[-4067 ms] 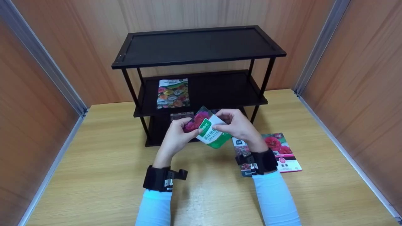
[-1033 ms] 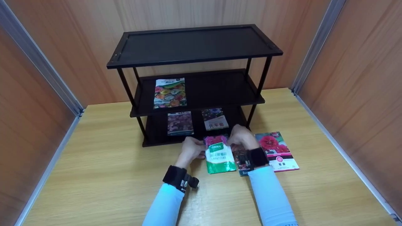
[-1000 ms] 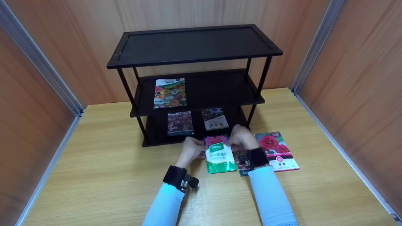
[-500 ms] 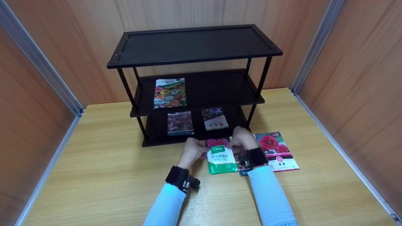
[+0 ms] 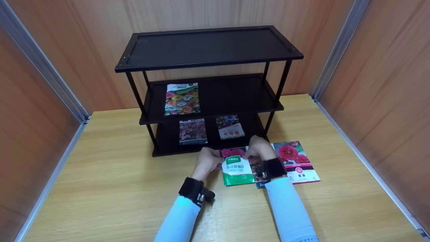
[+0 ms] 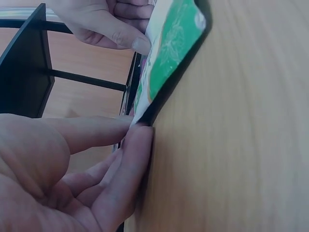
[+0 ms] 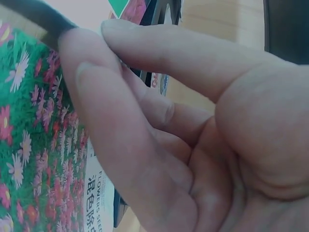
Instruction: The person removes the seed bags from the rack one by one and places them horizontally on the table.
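The left hand (image 5: 205,162) pinches one long edge of an impatiens seed packet (image 5: 238,173) between thumb and index finger, the other fingers bent in behind. The right hand (image 5: 259,149) has the opposite edge, thumb and index finger nearly meeting on it and the remaining fingers curled towards the palm. The packet, white and green below a band of pink flowers, is just in front of the black three-tier rack (image 5: 208,47), its flowered end towards the rack's bottom tier. The left wrist view shows a dark shadow under its green end; whether that end touches the table (image 5: 117,185) I cannot tell.

A black wrist strap (image 5: 192,189) and a pale blue sleeve (image 5: 181,218) cover the left arm; the right arm wears the same.

Beside the right hand, in front of the rack's right end, lies a daisy-print seed packet (image 7: 29,135), partly hidden by the wrist. Next to it, farther right, lies a red-flowered packet (image 5: 299,164) with a magenta band.

On the rack's bottom tier are a purple-pink flower packet (image 5: 193,132) and, to its right, a cornflower packet (image 5: 230,127). A multicoloured flower packet (image 5: 182,101) lies on the middle tier's left end. Wood-grain panels (image 5: 84,57) stand behind and beside the rack.
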Motion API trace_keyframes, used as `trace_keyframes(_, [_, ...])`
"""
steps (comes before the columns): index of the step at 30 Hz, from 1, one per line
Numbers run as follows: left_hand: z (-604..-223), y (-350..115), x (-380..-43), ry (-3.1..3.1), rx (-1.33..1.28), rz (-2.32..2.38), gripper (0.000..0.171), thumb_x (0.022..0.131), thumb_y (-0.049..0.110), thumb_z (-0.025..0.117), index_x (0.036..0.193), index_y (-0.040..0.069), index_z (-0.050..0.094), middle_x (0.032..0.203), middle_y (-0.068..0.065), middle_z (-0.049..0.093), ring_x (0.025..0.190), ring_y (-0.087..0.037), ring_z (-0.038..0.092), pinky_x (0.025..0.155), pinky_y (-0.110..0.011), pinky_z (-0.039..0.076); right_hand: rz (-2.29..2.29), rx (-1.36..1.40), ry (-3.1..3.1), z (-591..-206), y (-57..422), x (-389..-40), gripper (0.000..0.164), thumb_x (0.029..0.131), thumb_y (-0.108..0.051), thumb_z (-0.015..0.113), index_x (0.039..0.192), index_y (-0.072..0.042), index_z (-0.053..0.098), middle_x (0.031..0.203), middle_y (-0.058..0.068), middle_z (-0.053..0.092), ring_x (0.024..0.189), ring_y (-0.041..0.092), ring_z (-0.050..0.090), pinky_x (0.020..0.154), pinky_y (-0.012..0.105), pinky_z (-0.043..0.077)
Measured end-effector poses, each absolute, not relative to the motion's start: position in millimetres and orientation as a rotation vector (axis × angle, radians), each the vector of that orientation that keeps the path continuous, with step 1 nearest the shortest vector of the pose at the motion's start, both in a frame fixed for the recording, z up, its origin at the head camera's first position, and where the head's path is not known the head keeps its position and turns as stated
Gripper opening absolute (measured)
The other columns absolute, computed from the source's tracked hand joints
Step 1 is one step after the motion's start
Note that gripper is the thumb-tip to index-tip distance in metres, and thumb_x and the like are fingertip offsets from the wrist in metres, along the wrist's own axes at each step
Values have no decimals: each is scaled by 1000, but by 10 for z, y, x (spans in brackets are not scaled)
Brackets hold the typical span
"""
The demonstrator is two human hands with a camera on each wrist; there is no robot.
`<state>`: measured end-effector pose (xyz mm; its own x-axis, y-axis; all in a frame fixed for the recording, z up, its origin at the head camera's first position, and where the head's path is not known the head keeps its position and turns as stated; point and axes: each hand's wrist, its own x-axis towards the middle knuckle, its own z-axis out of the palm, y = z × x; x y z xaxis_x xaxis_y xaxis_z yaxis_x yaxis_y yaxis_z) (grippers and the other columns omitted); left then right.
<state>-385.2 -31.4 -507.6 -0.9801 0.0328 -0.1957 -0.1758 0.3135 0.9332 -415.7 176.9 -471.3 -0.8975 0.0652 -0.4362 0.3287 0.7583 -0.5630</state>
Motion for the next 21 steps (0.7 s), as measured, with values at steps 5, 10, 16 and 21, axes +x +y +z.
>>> trace_keyframes(5, [-5085, -311, -3847, 2386, -140, 1746, 14, 86, -5, 77, 95, -6, 65, 88, -14, 68, 69, -22, 71, 62, -32, 62, -917, 292, 2573, -4714, 1771, -4163, 26, 84, -9, 85, 98, 4, 67, 74, 13, 72, 53, 16, 66, 49, 27, 55])
trace_keyframes(10, [-5082, -304, -3847, 2392, -162, 1726, 16, 86, -5, 77, 94, -5, 63, 87, -14, 67, 68, -20, 69, 62, -31, 62, -916, 316, 2563, -4720, 1767, -4156, 30, 84, -9, 85, 103, 5, 67, 72, 13, 72, 53, 17, 66, 48, 28, 55])
trace_keyframes(16, [-5065, -304, -3841, 2378, -148, 1743, 14, 88, -5, 75, 97, -7, 65, 85, -13, 68, 69, -21, 70, 62, -32, 62, -893, 322, 2544, -4711, 1767, -4169, 42, 85, -10, 84, 115, 9, 61, 68, 11, 70, 52, 15, 64, 48, 27, 53])
trace_keyframes(21, [-5061, -297, -3842, 2376, -160, 1742, 17, 88, -6, 75, 100, -9, 64, 83, -13, 67, 68, -20, 70, 61, -32, 62, -891, 348, 2511, -4713, 1761, -4175, 48, 88, -12, 82, 123, 11, 59, 67, 8, 68, 52, 14, 62, 48, 25, 51])
